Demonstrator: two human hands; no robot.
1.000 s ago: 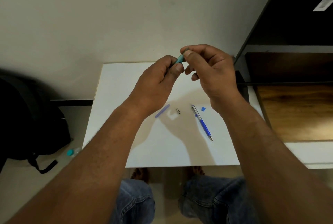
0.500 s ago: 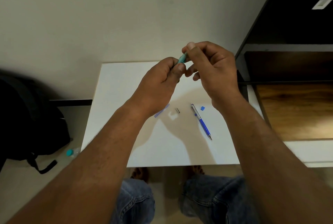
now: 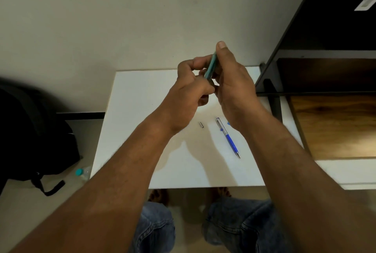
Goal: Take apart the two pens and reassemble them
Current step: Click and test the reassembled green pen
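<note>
Head view: both hands (image 3: 211, 86) grip slim teal pen (image 3: 211, 67).

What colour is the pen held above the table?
The pen is teal, seen best in the head view.

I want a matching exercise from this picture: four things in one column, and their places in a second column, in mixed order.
1. teal pen
2. blue pen
3. metal piece
4. backpack

A. on the floor
B. on the table, tip toward the person
C. gripped by left hand and right hand
D. on the table, just left of the blue pen

Pairs: 1-C, 2-B, 3-D, 4-A
</note>
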